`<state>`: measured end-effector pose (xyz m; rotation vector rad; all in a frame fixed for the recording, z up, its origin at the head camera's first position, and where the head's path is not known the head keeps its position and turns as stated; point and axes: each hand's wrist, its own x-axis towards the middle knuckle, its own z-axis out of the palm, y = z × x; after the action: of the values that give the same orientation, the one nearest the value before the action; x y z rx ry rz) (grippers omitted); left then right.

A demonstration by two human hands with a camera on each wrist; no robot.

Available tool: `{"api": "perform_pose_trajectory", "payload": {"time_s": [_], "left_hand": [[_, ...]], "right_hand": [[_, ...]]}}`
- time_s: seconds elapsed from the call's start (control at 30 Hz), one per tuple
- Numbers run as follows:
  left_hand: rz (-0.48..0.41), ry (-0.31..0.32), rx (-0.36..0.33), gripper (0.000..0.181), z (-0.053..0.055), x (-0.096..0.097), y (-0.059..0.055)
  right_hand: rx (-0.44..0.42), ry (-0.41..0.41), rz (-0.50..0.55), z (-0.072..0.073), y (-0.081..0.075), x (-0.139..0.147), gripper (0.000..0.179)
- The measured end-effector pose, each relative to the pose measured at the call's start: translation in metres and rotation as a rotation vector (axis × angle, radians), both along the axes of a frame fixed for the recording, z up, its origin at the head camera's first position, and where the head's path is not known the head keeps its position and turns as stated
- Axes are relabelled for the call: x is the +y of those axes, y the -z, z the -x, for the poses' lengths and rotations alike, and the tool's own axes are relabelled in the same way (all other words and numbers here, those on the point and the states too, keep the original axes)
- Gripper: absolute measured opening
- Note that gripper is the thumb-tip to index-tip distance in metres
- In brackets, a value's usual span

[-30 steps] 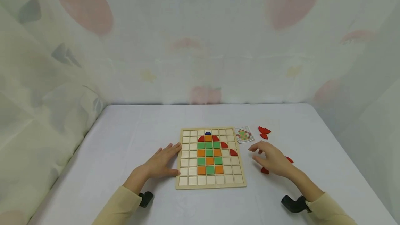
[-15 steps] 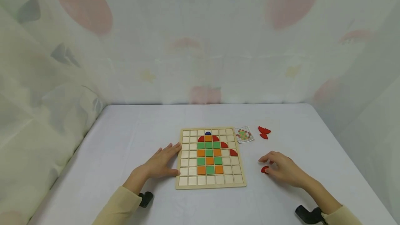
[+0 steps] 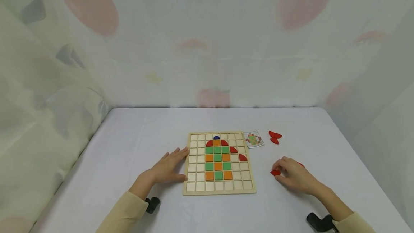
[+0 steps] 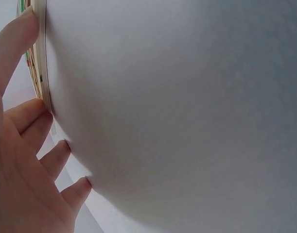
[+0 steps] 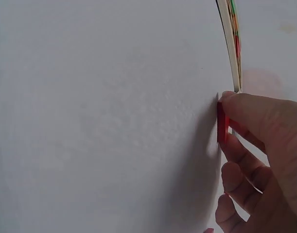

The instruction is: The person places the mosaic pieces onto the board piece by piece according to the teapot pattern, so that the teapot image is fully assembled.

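A wooden grid board (image 3: 220, 192) lies on the table, with orange, green, red and blue tiles in its cells. My left hand (image 3: 168, 168) rests at the board's left edge, fingers spread; the left wrist view shows a thumb and fingertips against the board's side (image 4: 40, 63). To the right of the board, my right hand (image 3: 295, 176) pinches a red quarter-round tile (image 3: 275, 172) between thumb and finger. Seen edge-on in the right wrist view, that red tile (image 5: 222, 122) stands close to the tabletop. Another red tile (image 3: 301, 164) is partly hidden behind the right hand.
A small pattern card (image 3: 253, 139) lies at the board's upper right corner. Beyond it are several loose red tiles (image 3: 275, 136). White cloth covers the table (image 3: 145, 128), and patterned curtains (image 3: 207, 46) rise behind and at the sides.
My right hand has moved right and down from beside the board to the near red tile, and its fingers have closed on it. The left hand stays at the board's edge.
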<state>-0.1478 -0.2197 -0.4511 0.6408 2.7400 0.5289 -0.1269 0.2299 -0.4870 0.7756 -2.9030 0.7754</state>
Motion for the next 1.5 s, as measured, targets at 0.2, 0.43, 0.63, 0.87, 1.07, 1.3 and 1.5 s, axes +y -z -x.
{"api": "perform_pose_trajectory", "payload": {"time_s": [0.2,0.43,0.63,0.87,1.07,1.3,1.5], "left_hand": [[0.007,0.001,0.001,0.089,0.001,0.001,-0.001],[0.005,-0.006,-0.007,0.089,-0.001,0.001,-0.003],[0.01,-0.007,-0.005,0.089,-0.001,0.001,-0.001],[0.013,-0.013,0.001,0.089,-0.001,0.001,0.0],[0.013,-0.016,0.003,0.089,-0.002,0.001,-0.001],[0.014,-0.019,0.002,0.089,-0.001,0.001,0.0],[0.011,-0.018,0.003,0.09,-0.001,0.0,0.001]], "right_hand": [[0.007,0.063,-0.013,0.004,0.0,-0.004,0.024],[0.009,0.124,-0.055,0.008,-0.001,-0.012,0.025],[0.052,0.117,-0.036,0.011,0.002,-0.01,0.025],[0.146,0.036,-0.016,0.012,0.005,0.002,0.032],[0.076,-0.011,-0.016,0.013,0.004,0.006,0.032],[0.104,0.009,-0.011,0.013,0.006,0.005,0.026],[0.131,0.059,-0.057,0.015,0.007,0.002,0.025]]}}
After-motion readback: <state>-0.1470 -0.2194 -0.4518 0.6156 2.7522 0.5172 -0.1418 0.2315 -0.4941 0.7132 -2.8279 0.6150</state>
